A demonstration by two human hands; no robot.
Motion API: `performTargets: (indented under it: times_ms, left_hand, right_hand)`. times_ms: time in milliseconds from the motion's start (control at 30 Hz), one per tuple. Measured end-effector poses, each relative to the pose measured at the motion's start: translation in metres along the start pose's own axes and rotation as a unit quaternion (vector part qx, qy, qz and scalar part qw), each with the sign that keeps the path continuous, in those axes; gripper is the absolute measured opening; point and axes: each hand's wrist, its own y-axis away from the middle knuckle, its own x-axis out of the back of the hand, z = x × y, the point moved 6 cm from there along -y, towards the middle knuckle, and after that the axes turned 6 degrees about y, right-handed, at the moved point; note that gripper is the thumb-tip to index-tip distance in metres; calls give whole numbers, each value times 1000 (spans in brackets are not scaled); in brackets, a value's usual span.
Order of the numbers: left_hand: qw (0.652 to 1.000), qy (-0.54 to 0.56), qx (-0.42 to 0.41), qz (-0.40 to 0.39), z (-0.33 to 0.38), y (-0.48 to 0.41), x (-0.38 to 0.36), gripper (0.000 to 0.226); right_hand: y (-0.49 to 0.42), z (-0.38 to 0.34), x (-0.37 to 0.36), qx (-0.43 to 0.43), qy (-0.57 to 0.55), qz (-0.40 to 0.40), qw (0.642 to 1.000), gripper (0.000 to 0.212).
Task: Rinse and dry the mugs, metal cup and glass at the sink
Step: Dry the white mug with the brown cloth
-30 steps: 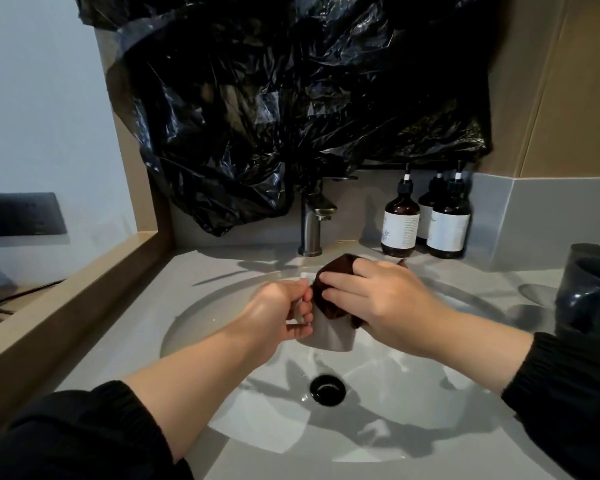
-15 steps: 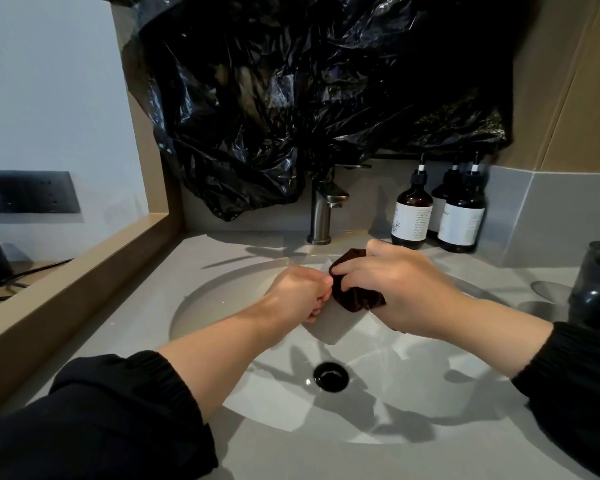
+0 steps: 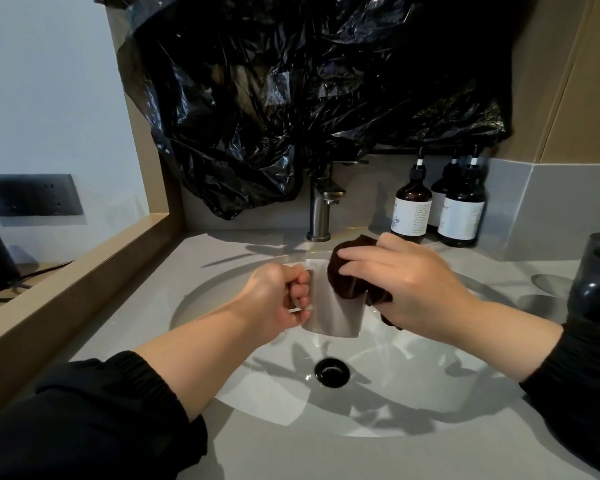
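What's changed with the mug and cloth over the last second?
The white mug tipped away at the half-second mark and is now back upright over the sink. The right hand has kept working the dark cloth around its rim and side. The left hand still grips the handle. Nothing let go; the faucet still looks off and the bottles are unmoved.

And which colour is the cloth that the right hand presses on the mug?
Dark brown cloth, seen in the head view, the only one.

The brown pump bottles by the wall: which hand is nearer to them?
Right. The right hand, wiping the white mug with a dark cloth, is just in front of the bottles. The left hand grips the mug's handle, farther left.
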Motion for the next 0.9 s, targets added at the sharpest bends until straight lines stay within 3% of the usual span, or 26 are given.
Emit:
performTargets:
  times_ms: [300,433,500,667,833,900]
  left_hand:
    - [995,88,-43,20,9,1,7,41]
    - [998,64,-17,5,2,3,1,41]
    - [998,64,-24,0,1,4,-3,40]
    - [995,86,-46,12,7,3,5,40]
    - [999,49,-21,-11,1,4,-1,40]
    - [999,35,-20,-13,-1,4,-4,39]
  right_hand:
    - [1,-40,-12,160,44,-63,984,25]
    - [-6,-16,-6,43,34,-7,998,31]
    - [-6,-15,-4,33,29,-12,999,32]
    - [3,-48,-20,178,51,-122,975,24]
    - [-13,-24,-1,8,25,-15,1000,34]
    - [-10,-28,-2,27,28,-28,999,31]
